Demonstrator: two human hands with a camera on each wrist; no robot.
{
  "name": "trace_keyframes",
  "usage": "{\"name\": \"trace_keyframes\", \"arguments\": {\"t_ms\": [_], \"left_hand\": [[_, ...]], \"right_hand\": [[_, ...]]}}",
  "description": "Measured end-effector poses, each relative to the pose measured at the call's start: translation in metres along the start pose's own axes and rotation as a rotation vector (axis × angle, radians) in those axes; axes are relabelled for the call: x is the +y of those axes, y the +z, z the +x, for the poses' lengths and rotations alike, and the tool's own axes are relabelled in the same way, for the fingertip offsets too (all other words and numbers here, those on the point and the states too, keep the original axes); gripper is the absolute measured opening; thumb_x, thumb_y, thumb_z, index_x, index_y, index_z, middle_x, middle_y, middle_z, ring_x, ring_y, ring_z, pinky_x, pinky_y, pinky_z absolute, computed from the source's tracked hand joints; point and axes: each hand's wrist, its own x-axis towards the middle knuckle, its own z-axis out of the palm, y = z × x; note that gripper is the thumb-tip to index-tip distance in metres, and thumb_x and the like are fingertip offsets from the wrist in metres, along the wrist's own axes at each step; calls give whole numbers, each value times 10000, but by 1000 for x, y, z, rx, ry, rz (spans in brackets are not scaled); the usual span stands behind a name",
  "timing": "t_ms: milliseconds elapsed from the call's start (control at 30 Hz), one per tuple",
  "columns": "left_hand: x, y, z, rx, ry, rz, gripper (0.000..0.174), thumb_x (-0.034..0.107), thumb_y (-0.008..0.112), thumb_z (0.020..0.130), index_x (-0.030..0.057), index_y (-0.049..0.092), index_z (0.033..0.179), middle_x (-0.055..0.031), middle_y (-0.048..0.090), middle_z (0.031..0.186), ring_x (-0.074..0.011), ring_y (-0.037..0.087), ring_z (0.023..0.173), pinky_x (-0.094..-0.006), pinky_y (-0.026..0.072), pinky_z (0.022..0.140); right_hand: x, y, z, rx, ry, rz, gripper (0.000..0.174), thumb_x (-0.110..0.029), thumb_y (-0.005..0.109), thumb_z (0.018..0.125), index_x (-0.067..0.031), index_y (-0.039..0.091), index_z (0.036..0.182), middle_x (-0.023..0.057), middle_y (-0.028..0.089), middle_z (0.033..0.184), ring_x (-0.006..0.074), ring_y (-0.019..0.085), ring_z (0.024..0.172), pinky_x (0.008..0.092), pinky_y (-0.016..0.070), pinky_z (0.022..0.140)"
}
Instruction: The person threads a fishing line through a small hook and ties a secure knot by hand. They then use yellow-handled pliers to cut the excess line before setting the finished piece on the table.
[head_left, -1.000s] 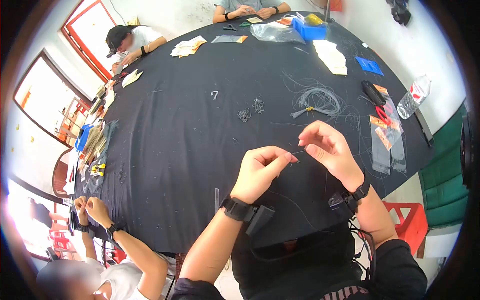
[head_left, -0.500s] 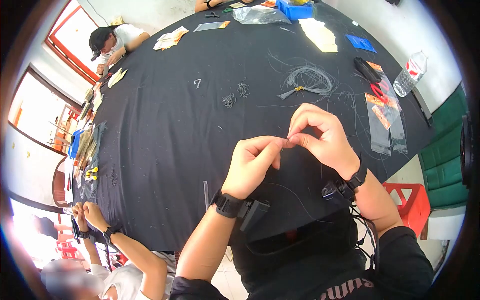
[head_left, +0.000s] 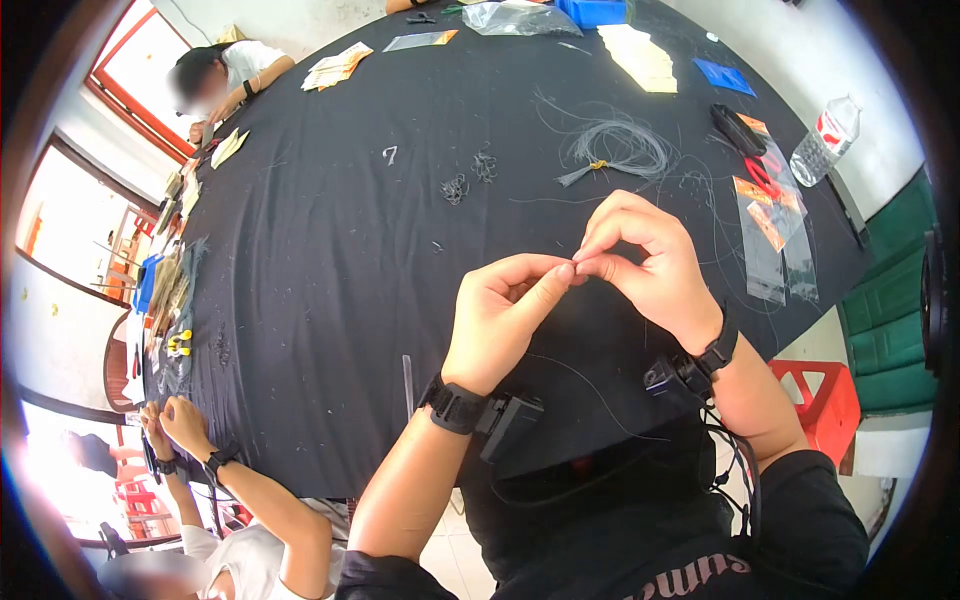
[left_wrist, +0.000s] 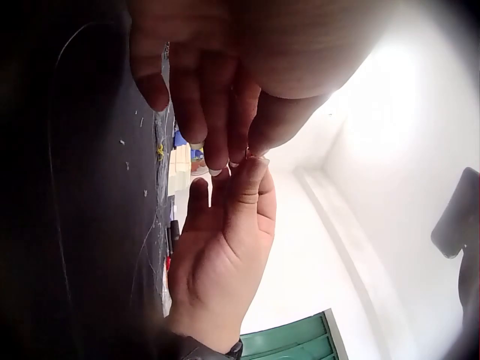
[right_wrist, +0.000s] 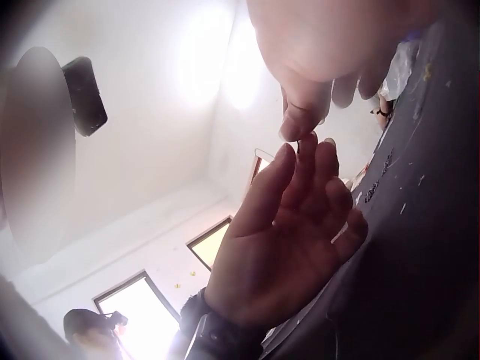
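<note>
My left hand pinches a small dark piece, likely a fishing hook, between thumb and forefinger; the fingers hide most of it. Against those fingertips, my right hand has its thumb and forefinger pinched together on the end of a thin fishing line, largely covered. In the left wrist view the right hand meets the left thumb tip to tip. A loose strand of clear line curves over the black cloth below the hands. Two small heaps of dark hooks lie beyond them.
A coiled bundle of line tied in yellow lies ahead. At the right are red-handled scissors, plastic packets and a water bottle. Paper cards lie farther back. Other people sit around the black-clothed table.
My hands have come together, closing the gap where a short stretch of line showed between them. The right thumb and forefinger have gone from spread to pinching. The head view has shifted slightly.
</note>
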Motion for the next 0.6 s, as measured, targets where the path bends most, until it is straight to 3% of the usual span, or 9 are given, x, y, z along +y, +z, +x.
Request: {"name": "trace_keyframes", "arguments": {"t_ms": [200,500,600], "left_hand": [[-1,2,0,22,27,-164,204,142,637,964,-40,717,1009,-88,726,920,-120,652,866,-259,497,811],[-4,1,0,12,31,-138,162,103,689,932,-28,727,1020,-74,735,933,-87,653,852,-220,500,773],[-4,1,0,24,11,-112,140,76,667,929,-45,715,980,-132,735,937,-164,685,874,-286,520,830]], "right_hand": [[1,-2,-1,-32,-45,-38,138,70,761,755,-6,678,833,57,613,850,153,632,755,264,529,674],[0,0,-1,1,-42,-12,131,67,755,765,-8,677,838,56,615,849,147,624,752,261,514,660],[-1,-1,0,-2,-57,-34,124,68,752,770,-7,677,835,56,615,851,143,623,756,258,516,661]]}}
